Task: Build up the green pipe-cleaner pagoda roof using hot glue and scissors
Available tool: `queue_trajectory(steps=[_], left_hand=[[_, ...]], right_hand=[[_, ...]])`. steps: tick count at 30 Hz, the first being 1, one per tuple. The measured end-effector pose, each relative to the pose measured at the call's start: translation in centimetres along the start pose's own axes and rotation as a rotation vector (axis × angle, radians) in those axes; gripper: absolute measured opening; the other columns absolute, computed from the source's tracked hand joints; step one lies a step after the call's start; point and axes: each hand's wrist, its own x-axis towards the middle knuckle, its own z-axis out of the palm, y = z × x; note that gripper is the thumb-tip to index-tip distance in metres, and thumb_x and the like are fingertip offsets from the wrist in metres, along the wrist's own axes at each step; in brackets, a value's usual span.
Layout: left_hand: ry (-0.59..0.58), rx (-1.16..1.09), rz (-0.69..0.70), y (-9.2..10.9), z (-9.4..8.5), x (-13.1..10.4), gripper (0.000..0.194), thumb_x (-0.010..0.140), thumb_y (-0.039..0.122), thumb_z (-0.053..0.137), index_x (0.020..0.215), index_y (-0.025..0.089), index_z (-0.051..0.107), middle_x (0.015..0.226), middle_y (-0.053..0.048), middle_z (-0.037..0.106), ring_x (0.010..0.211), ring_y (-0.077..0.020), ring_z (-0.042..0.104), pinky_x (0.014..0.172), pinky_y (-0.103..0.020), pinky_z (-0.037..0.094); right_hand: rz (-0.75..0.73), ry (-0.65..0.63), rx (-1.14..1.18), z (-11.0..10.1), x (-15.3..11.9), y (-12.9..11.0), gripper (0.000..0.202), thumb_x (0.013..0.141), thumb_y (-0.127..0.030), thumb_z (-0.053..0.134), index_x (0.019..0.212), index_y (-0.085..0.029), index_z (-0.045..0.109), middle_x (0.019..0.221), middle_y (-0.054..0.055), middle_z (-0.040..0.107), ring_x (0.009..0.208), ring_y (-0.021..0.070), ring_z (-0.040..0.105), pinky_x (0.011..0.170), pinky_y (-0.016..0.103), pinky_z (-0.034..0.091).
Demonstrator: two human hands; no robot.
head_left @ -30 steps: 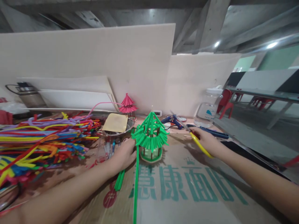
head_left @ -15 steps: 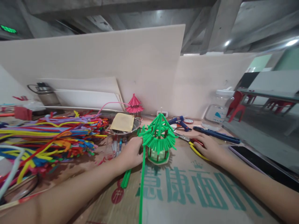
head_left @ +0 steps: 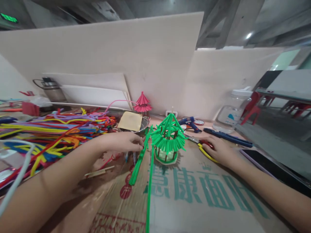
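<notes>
A small pavilion model [head_left: 168, 136] with a layered green pipe-cleaner roof and brown posts stands upright on the cardboard. Just left of it lies a bunch of green pipe cleaners [head_left: 137, 167]. My left hand [head_left: 123, 141] hovers beside this bunch, fingers loosely curved and apart, with nothing visible in them. A long green pipe cleaner [head_left: 150, 191] runs from the pavilion's left side toward me. On the right, my right hand [head_left: 215, 149] rests around the handles of red-and-yellow-handled scissors [head_left: 206, 152], whose metal end points toward the pavilion.
A heap of colourful pipe cleaners [head_left: 60, 129] covers the left. Behind are a metal bowl [head_left: 145, 124] under a yellowish pad [head_left: 130, 121], a pink-roofed model [head_left: 142, 103] and a blue glue gun [head_left: 190, 123]. A clear jug [head_left: 225, 116], dark-blue cutter [head_left: 228, 137] and phone [head_left: 269, 163] lie right.
My left hand has moved left, away from the pavilion, and its fingers now show beside the green bunch. My right hand stays on the scissors. The camera view has shifted slightly.
</notes>
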Motion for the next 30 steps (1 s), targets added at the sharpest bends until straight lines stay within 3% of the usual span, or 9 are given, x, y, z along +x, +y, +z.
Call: queue_trajectory(steps=[3,7,10,13,16,19,23,27,30], left_hand=[[-0.108,-0.081,0.044,1.1,-0.5,-0.6,0.047,0.087,0.059,0.052,0.089,0.018,0.076,0.085,-0.002,0.073,0.074,-0.0156,0.062,0.062,-0.020,0.041],[-0.192,-0.171,0.129,2.9,1.5,0.0,0.063,0.086,0.071,0.046,0.068,0.016,0.071,0.058,0.000,0.062,0.051,-0.0109,0.049,0.050,-0.020,0.035],[-0.230,-0.319,0.154,3.6,2.6,0.5,0.063,0.084,0.072,0.048,0.060,0.016,0.065,0.049,0.000,0.055,0.044,-0.0099,0.044,0.047,-0.020,0.036],[-0.286,-0.452,0.118,3.4,1.8,0.2,0.057,0.085,0.066,0.054,0.056,0.017,0.059,0.050,-0.001,0.056,0.043,-0.0093,0.043,0.045,-0.020,0.036],[-0.243,-0.449,0.030,2.9,0.1,-0.9,0.049,0.083,0.059,0.060,0.058,0.017,0.059,0.052,-0.001,0.058,0.044,-0.0097,0.046,0.044,-0.019,0.036],[-0.114,-0.347,-0.018,2.7,-1.3,-2.2,0.042,0.082,0.057,0.062,0.065,0.019,0.064,0.055,0.000,0.060,0.044,-0.0101,0.047,0.042,-0.019,0.035],[0.241,-0.264,-0.050,3.6,-2.3,-3.2,0.044,0.084,0.063,0.054,0.084,0.023,0.072,0.071,-0.001,0.067,0.050,-0.0126,0.050,0.044,-0.021,0.037],[0.521,-0.162,0.053,5.9,-3.4,-2.9,0.049,0.090,0.060,0.044,0.101,0.022,0.071,0.075,-0.002,0.065,0.059,-0.0152,0.053,0.052,-0.023,0.039],[0.777,0.019,0.003,8.1,-4.4,-1.7,0.048,0.089,0.057,0.048,0.101,0.018,0.074,0.068,-0.002,0.062,0.058,-0.0155,0.051,0.054,-0.024,0.034]], right_hand=[[0.002,-0.032,-0.005,-0.1,0.1,0.2,0.033,0.091,-0.036,0.047,0.108,-0.022,0.071,0.110,0.011,0.071,0.102,0.0279,0.063,0.090,0.040,0.049],[0.006,-0.034,-0.012,-0.3,0.1,0.0,0.032,0.091,-0.034,0.046,0.109,-0.020,0.070,0.111,0.012,0.070,0.103,0.0271,0.062,0.092,0.040,0.048],[0.007,-0.029,-0.021,-0.4,0.2,-0.3,0.031,0.091,-0.033,0.047,0.107,-0.019,0.070,0.111,0.012,0.071,0.103,0.0271,0.062,0.092,0.039,0.047],[0.007,-0.026,-0.024,-0.6,0.2,-0.7,0.031,0.092,-0.031,0.047,0.109,-0.019,0.070,0.112,0.011,0.071,0.105,0.0272,0.062,0.092,0.039,0.048],[0.002,-0.022,-0.020,-0.7,0.3,-0.8,0.031,0.092,-0.030,0.046,0.108,-0.019,0.071,0.112,0.011,0.070,0.105,0.0270,0.062,0.093,0.039,0.047],[0.005,-0.018,-0.011,-0.7,0.3,-0.8,0.030,0.092,-0.030,0.047,0.107,-0.018,0.070,0.110,0.012,0.070,0.104,0.0266,0.062,0.092,0.038,0.048],[0.007,-0.016,0.006,-0.7,0.3,-0.9,0.029,0.092,-0.030,0.048,0.108,-0.019,0.070,0.113,0.011,0.070,0.108,0.0263,0.061,0.095,0.038,0.046],[0.004,-0.016,0.015,-0.8,0.3,-1.1,0.028,0.091,-0.030,0.049,0.106,-0.019,0.070,0.112,0.012,0.070,0.107,0.0263,0.061,0.095,0.038,0.046],[0.008,-0.018,0.012,-0.9,0.3,-1.2,0.028,0.091,-0.031,0.049,0.104,-0.018,0.071,0.109,0.012,0.070,0.105,0.0265,0.061,0.094,0.038,0.046]])
